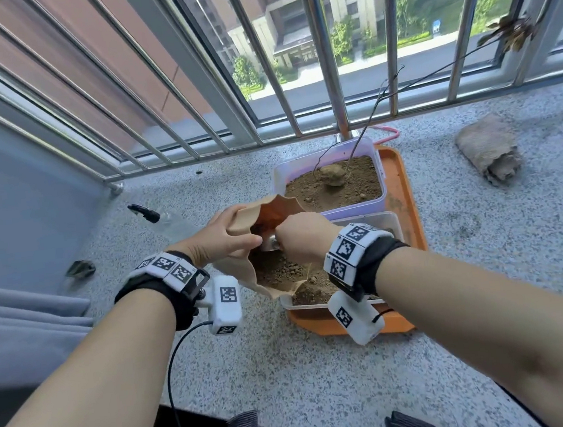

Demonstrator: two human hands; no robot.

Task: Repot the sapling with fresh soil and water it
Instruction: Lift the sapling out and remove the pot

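Speckled granite sill [323, 374] beneath a barred window, seen from the head camera, serves as the potting bench. At far left lies a clear spray bottle [156, 216] with a black trigger, on its side and well apart from the work. Next comes the left hand [219, 238], fingers and thumb curled round the rim of a brown paper bag [244, 268], holding its mouth open and tipped toward the right. Loose soil [280, 270] shows inside the bag, which overlaps the near clear tub [319, 301]. The right hand [301, 233] is clenched on the handle of a metal scoop [270, 243], whose bowl sits inside the bag mouth, between the two hands; how much soil it carries cannot be told. Both tubs rest on an orange tray [406, 201]. The sapling [365, 129] stands in the far lilac tub [320, 165], its bare thin stem rising from a pale clod [333, 174] and leaning up and to the right toward the bars. From the scoop, that tub lies ahead and slightly right, just beyond the bag's rim, so the right hand is the nearer one. The coming move probably turns on lifting the scoop clear of the bag and carrying it forward to the clod. A rolled cloth [489, 150] lies at far right.
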